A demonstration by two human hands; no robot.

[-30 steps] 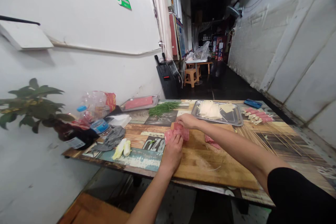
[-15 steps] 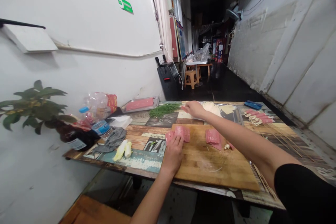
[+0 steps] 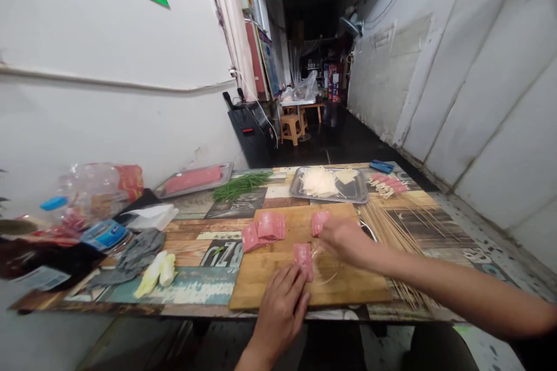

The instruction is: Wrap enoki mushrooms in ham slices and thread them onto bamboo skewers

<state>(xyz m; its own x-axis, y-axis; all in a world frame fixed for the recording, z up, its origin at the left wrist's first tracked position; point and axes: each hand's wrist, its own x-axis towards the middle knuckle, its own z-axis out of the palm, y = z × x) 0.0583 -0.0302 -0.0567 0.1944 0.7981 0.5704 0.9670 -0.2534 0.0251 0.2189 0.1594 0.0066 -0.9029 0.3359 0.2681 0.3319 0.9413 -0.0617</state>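
Note:
A thin pink meat slice lies flat on the wooden cutting board. My left hand rests at its near left edge, fingers stretched out and their tips touching it. Over the board's right part is my right hand, smeared by motion, its fingers partly hidden. Just beyond those fingers sits a small meat stack. A larger pile of meat slices lies at the board's left edge, apart from both hands. Faint pale strands show on the wood near the single slice.
Behind the board are green chives, a tray of pale enoki mushrooms and a tray of meat. Wooden skewers and rolled meat skewers lie right. Cabbage pieces, a grey cloth and bottles are left.
My left hand has left the larger meat pile for a single slice nearer me. My right hand has come back from beside the chives to the board. The view has shifted right.

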